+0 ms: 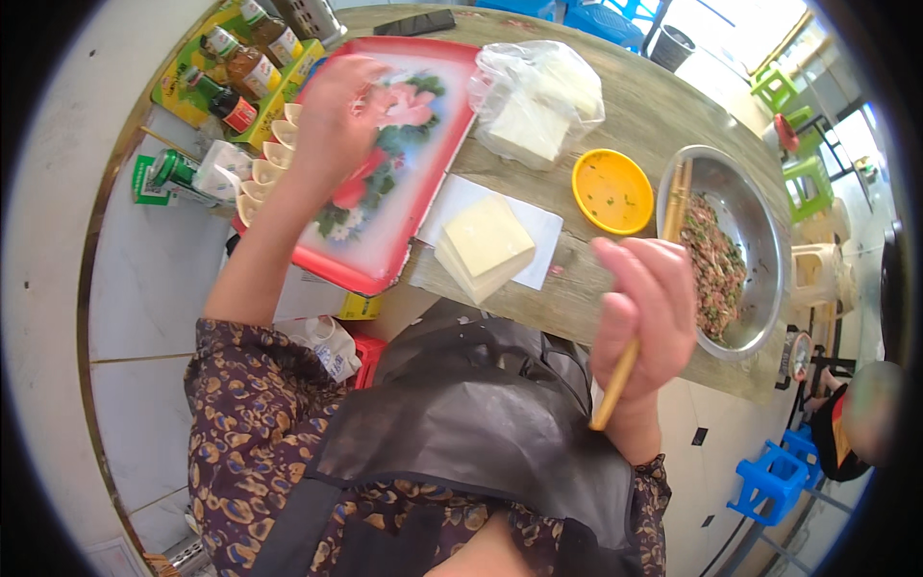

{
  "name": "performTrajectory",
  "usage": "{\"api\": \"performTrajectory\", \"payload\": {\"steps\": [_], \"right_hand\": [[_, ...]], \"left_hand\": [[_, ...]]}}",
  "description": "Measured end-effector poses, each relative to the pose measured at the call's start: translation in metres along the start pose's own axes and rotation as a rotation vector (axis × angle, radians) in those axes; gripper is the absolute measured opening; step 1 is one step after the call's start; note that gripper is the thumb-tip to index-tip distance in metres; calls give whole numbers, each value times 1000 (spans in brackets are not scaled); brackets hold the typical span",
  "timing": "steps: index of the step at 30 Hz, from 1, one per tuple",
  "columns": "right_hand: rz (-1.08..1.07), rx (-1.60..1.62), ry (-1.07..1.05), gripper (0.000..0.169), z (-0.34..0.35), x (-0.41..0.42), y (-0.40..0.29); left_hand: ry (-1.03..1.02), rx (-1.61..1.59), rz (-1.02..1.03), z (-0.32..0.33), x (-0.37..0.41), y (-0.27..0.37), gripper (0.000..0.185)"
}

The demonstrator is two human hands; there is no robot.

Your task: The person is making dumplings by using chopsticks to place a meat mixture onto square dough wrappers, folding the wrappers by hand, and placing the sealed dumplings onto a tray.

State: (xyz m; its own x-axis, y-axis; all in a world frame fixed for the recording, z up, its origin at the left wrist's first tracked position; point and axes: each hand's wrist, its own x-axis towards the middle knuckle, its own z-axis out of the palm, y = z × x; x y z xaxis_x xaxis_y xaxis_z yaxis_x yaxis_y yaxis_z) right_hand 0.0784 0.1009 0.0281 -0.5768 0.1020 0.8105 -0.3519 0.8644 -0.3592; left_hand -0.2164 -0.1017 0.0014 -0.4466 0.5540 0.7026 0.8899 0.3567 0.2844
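Note:
My right hand [652, 310] grips wooden chopsticks [676, 205], whose far ends lie over the rim of a steel bowl [761, 238]. Minced meat filling [710, 270] with green bits is in that bowl. Above a red-rimmed, flower-painted tray [382, 267] is my left hand [342, 119], blurred; its fingertips are hard to make out and I cannot tell whether they hold anything. Folded wrapper pieces [265, 172] form a row along the tray's left side, partly behind my forearm. Before me, a stack of square dough wrappers [490, 238] rests on white paper [544, 249].
More wrappers sit in a clear plastic bag [537, 108] beyond the stack. A yellow bowl [613, 191] holds liquid. Bottles [249, 65] in a carton, a green can [173, 169] and a dark phone [414, 23] border the tray. Blue stools [768, 483] and a person [844, 433] are at right.

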Motion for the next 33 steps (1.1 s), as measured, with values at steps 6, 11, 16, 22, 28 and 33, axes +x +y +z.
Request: {"api": "performTrajectory", "payload": {"steps": [6, 11, 16, 22, 28, 33], "right_hand": [[163, -143, 109, 39, -27, -21, 1], [208, -132, 122, 32, -34, -32, 5], [254, -71, 146, 20, -30, -34, 6], [226, -81, 93, 17, -26, -35, 7], [94, -77, 7, 22, -22, -26, 16], [149, -41, -97, 28, -8, -22, 16]], "left_hand": [[-386, -178, 156, 49, -29, 93, 7], [-480, -16, 62, 65, -40, 83, 5], [-470, 14, 57, 70, -45, 80, 4], [-444, -49, 43, 64, -48, 79, 7], [-421, -203, -3, 34, -41, 109, 9], [-338, -458, -82, 36, -45, 127, 15]]}}
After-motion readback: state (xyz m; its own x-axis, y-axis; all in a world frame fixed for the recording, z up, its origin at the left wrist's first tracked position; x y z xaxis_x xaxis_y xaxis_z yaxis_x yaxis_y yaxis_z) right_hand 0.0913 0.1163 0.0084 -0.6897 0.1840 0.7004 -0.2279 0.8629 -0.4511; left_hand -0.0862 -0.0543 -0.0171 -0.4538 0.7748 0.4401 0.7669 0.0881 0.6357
